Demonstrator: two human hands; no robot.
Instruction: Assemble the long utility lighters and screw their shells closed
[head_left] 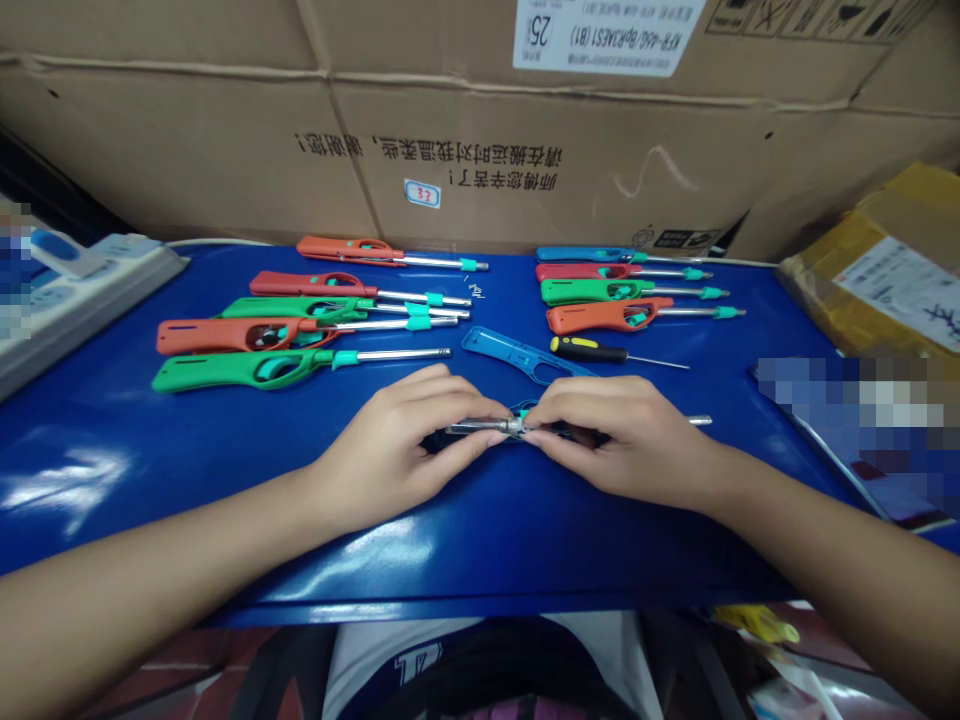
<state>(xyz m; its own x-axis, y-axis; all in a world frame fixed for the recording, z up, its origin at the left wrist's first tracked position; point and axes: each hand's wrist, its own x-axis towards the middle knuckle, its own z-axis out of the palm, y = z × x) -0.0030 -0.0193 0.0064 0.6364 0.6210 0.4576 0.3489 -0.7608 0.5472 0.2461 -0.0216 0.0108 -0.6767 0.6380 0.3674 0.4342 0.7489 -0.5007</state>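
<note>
Lighter (480, 427) between left hand (405, 445) and right hand (622, 435), crosswise, tube tip rightward.

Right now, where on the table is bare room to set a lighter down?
Bare: the near-left table, between the green lighter and the left hand; also the front strip, nearer than that hand and the right hand. Crowded: the back, with both lighter groups, blue shell and screwdriver.
</note>
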